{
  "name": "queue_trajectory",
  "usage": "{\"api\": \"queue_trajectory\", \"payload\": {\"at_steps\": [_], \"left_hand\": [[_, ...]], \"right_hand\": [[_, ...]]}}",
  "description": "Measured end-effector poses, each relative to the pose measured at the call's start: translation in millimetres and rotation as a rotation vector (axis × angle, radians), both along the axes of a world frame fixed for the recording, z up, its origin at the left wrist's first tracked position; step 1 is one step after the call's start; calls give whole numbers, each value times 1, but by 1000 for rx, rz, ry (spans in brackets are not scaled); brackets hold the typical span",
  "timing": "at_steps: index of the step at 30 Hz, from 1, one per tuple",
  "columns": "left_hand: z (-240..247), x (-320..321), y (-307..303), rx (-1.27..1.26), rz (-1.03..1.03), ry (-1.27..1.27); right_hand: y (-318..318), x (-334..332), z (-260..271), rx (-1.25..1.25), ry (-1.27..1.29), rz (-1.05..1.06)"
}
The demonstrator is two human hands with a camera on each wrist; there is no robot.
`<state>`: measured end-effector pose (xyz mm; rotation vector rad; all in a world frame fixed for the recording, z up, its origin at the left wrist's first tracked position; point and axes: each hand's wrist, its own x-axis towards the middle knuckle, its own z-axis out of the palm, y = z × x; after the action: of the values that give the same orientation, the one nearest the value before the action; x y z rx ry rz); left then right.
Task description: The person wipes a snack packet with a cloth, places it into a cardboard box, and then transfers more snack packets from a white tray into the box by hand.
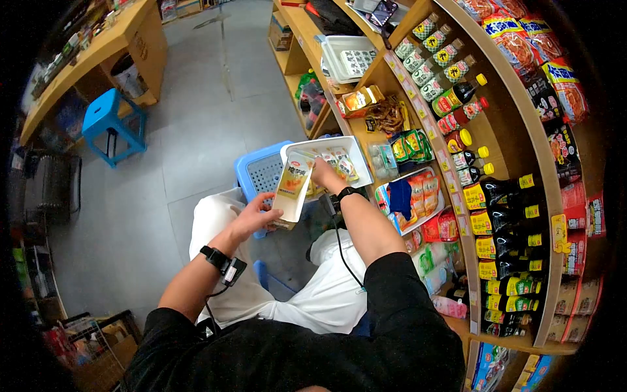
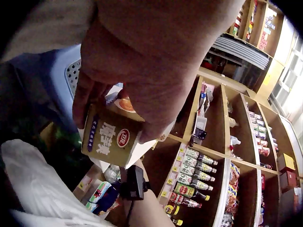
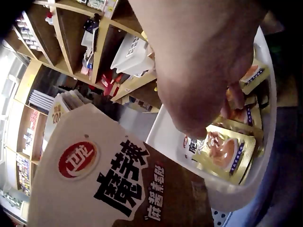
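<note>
My left hand (image 1: 251, 215) grips the lower end of a tall white and gold snack carton (image 1: 294, 181), fingers on one side and thumb on the other. The carton is tilted, and its printed end panel (image 2: 111, 137) faces the left wrist view. Beside it, a white plastic bin (image 1: 361, 157) holds several small gold snack packets (image 3: 232, 153). My right hand (image 1: 326, 175) reaches down into this bin with curled fingers and pinches a packet between thumb and fingers. The fingertips are partly hidden among the packets in the right wrist view.
Under the bin stands a blue perforated plastic stool or crate (image 1: 251, 166). To the right, shelves carry sauce bottles (image 1: 499, 225) and bagged noodles (image 1: 509, 36). A tray of packaged snacks (image 1: 418, 196) lies near my right forearm. A blue stool (image 1: 111, 124) stands at far left.
</note>
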<state>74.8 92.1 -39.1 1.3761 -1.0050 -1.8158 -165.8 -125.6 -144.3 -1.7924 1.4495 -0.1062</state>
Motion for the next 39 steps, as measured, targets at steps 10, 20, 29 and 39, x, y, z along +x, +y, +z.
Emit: {"api": "queue_trajectory", "payload": {"at_steps": [10, 20, 29, 39], "left_hand": [[5, 0, 1, 28, 14, 50], [9, -1, 2, 27, 9, 43], [3, 0, 3, 18, 5, 27], [0, -2, 3, 4, 14, 28]], "right_hand": [[-2, 11, -26, 59, -253, -41], [-1, 12, -7, -277, -68, 196], [7, 13, 22, -115, -48, 138], [7, -21, 54, -190, -253, -207]]}}
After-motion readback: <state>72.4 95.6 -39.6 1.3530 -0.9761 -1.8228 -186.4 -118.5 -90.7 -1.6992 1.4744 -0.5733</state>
